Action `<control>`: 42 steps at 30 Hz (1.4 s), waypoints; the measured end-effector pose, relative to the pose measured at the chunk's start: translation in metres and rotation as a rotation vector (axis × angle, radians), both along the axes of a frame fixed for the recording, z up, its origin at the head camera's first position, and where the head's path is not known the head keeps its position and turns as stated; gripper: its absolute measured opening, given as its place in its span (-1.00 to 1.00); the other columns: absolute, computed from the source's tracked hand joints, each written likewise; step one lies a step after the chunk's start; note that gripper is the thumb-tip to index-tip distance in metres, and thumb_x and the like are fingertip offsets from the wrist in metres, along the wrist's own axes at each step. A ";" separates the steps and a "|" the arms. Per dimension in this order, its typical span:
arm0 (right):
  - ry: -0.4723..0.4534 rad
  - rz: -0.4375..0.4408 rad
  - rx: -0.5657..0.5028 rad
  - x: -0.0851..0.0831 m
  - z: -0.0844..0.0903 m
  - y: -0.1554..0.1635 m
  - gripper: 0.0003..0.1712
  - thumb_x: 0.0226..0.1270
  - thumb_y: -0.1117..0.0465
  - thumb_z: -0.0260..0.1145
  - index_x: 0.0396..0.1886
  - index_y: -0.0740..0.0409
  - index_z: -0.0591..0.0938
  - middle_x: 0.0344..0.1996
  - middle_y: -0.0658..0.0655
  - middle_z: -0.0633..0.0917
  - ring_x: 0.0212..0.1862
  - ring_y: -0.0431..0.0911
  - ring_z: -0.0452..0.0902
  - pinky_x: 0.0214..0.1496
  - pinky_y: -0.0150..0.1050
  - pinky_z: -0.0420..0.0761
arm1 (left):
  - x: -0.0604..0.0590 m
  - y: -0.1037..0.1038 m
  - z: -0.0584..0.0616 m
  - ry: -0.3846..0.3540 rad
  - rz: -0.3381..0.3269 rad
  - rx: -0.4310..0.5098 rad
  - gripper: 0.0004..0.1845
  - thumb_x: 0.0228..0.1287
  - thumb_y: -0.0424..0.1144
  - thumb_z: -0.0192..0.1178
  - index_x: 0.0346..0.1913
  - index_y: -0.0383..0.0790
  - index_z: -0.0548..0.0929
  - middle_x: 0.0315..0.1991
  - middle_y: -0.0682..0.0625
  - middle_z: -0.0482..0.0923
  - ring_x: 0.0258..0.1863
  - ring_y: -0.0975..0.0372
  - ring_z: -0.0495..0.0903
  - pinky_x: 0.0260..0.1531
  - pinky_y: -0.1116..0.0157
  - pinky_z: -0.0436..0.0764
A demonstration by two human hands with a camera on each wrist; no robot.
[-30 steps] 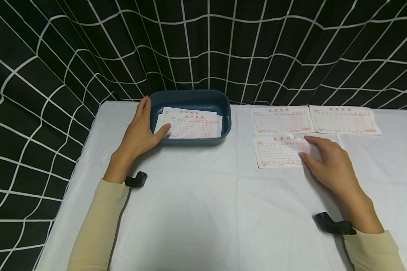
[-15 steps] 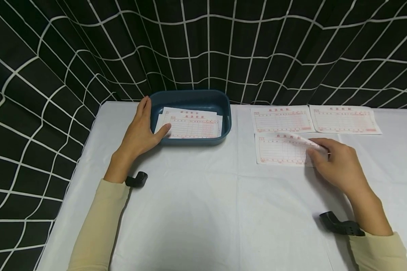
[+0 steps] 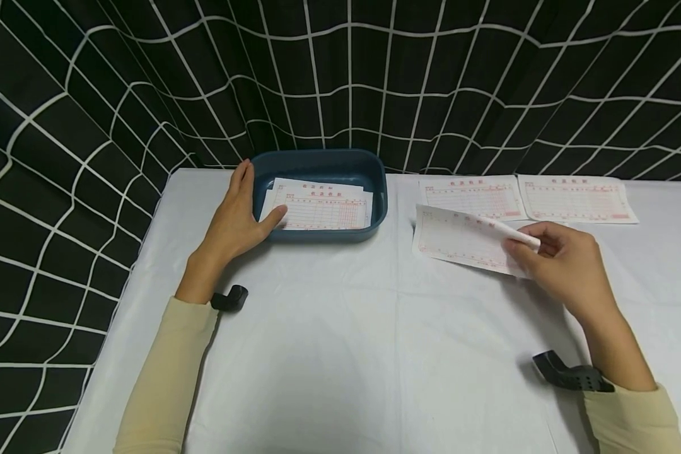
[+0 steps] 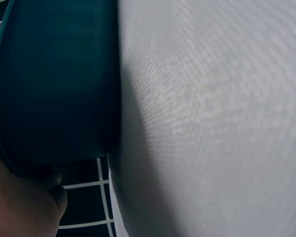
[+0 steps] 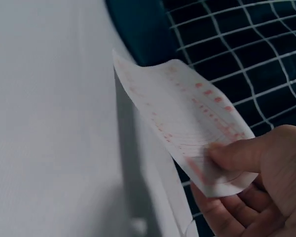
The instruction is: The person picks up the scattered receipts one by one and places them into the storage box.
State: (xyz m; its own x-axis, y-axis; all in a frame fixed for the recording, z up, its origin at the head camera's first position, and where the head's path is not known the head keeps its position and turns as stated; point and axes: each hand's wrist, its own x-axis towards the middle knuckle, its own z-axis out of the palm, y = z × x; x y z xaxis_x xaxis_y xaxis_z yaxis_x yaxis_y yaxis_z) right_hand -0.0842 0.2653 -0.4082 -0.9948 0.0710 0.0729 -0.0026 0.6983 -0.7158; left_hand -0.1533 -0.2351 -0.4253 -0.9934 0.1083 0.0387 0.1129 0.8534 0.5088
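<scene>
Between thumb and fingers, my right hand (image 3: 567,265) pinches the right end of a white receipt slip (image 3: 465,239) printed in red. The slip is raised and bent, its upper edge curling over, and in the right wrist view the thumb (image 5: 237,155) lies on its printed face. My left hand (image 3: 232,214) holds the left end of a dark blue plastic tub (image 3: 318,237), fingers along the outside and thumb over the front rim. Inside the tub lie receipt slips (image 3: 323,210), overlapping. The left wrist view shows mostly the tub's outer wall (image 4: 59,89).
Two more receipt slips lie side by side at the back right, one (image 3: 477,192) partly behind the raised slip and another (image 3: 579,198) to its right. A white cloth (image 3: 329,353) covers the table. Black curtain with a white grid (image 3: 352,75) stands behind and at left.
My right hand has taken hold of the front receipt slip by its right end and raised it from the table. The left hand and the tub have stayed in place.
</scene>
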 end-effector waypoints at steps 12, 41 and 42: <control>-0.095 -0.108 -0.330 -0.018 0.027 -0.019 -0.82 0.26 0.09 0.62 -0.46 -0.17 0.75 -0.59 -0.41 0.73 -0.46 -0.49 0.52 -0.58 -0.39 0.37 | 0.000 0.001 0.000 -0.014 0.001 -0.009 0.15 0.40 0.24 0.24 0.73 -0.29 -0.14 0.78 -0.16 -0.25 0.74 -0.11 0.00 0.65 -0.15 0.19; -0.071 0.153 -0.317 -0.086 0.045 -0.149 -0.70 0.36 0.26 0.50 0.00 0.35 0.76 -0.36 -0.10 0.67 -0.38 -0.33 0.53 -0.40 -0.49 0.50 | -0.001 0.000 0.000 -0.007 0.002 0.005 0.14 0.41 0.21 0.24 0.72 -0.31 -0.13 0.77 -0.17 -0.23 0.74 -0.11 0.01 0.66 -0.14 0.19; -0.067 0.161 -0.307 -0.088 0.045 -0.155 -0.72 0.36 0.27 0.50 -0.03 0.35 0.76 -0.37 -0.09 0.67 -0.38 -0.32 0.51 -0.40 -0.49 0.49 | -0.001 0.000 0.000 -0.006 0.002 0.007 0.14 0.41 0.21 0.25 0.72 -0.32 -0.13 0.77 -0.17 -0.22 0.74 -0.10 0.01 0.66 -0.13 0.18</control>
